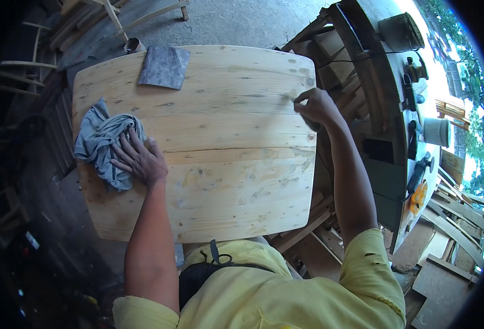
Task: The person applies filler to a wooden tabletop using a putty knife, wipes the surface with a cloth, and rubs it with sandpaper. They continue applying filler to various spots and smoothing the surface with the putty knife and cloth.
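A pale wooden tabletop (225, 126) with knots and patches of filler lies in front of me. On its left side my left hand (140, 155) rests with spread fingers on a crumpled grey-blue cloth (96, 129). My right hand (316, 107) is at the right edge of the tabletop, its fingers pinched together around something I cannot make out, with a small blurred shape at the fingertips. A dark object, partly hidden, shows beneath that hand. A grey mottled sheet (164, 67) lies flat near the far left edge.
A workbench (381, 82) on the right holds a bucket (401, 32), a white container (437, 131) and a power tool (419, 174). Wood scraps (456, 219) are piled beyond it. A small can (134, 45) stands past the tabletop's far edge.
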A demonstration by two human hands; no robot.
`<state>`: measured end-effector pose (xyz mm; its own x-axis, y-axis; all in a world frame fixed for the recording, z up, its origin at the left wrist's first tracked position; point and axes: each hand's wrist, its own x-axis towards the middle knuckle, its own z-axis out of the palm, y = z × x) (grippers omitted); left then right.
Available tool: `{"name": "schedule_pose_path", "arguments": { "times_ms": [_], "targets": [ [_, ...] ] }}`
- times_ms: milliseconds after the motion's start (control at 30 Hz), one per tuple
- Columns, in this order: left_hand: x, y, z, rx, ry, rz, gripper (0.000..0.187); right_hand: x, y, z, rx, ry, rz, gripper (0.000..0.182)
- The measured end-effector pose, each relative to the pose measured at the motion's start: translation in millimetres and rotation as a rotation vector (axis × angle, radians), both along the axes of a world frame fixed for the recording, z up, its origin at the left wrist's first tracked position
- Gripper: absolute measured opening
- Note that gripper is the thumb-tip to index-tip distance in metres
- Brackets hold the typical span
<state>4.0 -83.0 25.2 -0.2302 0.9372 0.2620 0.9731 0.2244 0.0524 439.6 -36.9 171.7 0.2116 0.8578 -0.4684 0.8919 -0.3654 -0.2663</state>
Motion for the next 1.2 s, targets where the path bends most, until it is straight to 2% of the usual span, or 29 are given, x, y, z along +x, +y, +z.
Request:
{"name": "schedule_pose_path", "arguments": {
  "times_ms": [33, 100, 200, 233, 300, 367, 500, 567, 633, 700, 767, 900, 967, 1033, 1067, 1167, 1200],
  "targets": [
    [0, 0, 1, -0.001, 0.0, 0.002, 0.063, 1, 5, -1, 0.032, 0.023, -0.072, 0.032],
    [0, -1, 1, -0.012, 0.005, 0.007, 0.063, -3, 4, -8, 0.046, 0.004, -0.069, 0.032],
    [1, -1, 1, -0.013, -0.003, 0.012, 0.063, -35, -7, 3, -0.054, -0.062, 0.08, 0.032],
    [1, 0, 2, -0.004, -0.013, 0.006, 0.063, -41, -6, 2, -0.095, 0.038, 0.133, 0.033],
    [2, 0, 5, 0.016, 0.002, 0.012, 0.062, -72, -2, 12, -0.02, 0.053, 0.071, 0.032],
    [3, -1, 9, -0.001, -0.015, -0.006, 0.063, -80, 1, -6, 0.113, 0.082, 0.074, 0.027],
    [1, -3, 11, 0.008, -0.007, -0.027, 0.064, -93, -9, -12, 0.058, 0.005, 0.155, 0.018],
    [2, -3, 17, 0.019, -0.058, -0.027, 0.066, -99, -7, 14, -0.029, 0.019, 0.14, 0.021],
    [4, -3, 24, 0.022, -0.072, -0.011, 0.066, -87, -2, 5, 0.047, 0.033, 0.158, 0.028],
    [4, -3, 27, 0.009, -0.103, -0.008, 0.067, -89, 8, 2, 0.103, 0.008, 0.046, 0.031],
    [4, -4, 26, -0.049, -0.138, 0.001, 0.068, -89, 7, -9, 0.067, 0.016, 0.078, 0.033],
    [3, -4, 21, -0.053, -0.098, 0.001, 0.069, -95, -25, 23, -0.12, 0.071, 0.151, 0.031],
    [2, -4, 22, -0.064, -0.114, 0.002, 0.07, -80, -64, -1, -0.003, 0.153, 0.157, 0.034],
    [2, -5, 20, -0.05, -0.101, -0.005, 0.069, -83, -105, 15, -0.087, 0.427, -0.178, 0.037],
    [2, -4, 17, -0.042, -0.097, 0.001, 0.069, -74, -133, -2, 0.007, 0.625, -0.224, 0.04],
    [3, -6, 18, -0.021, -0.092, -0.007, 0.068, -67, -197, -10, 0.124, 0.729, -0.353, 0.046],
    [2, -5, 16, 0.005, -0.091, -0.007, 0.066, -69, -216, -9, 0.209, 0.744, -0.424, 0.04]
  ]
}}
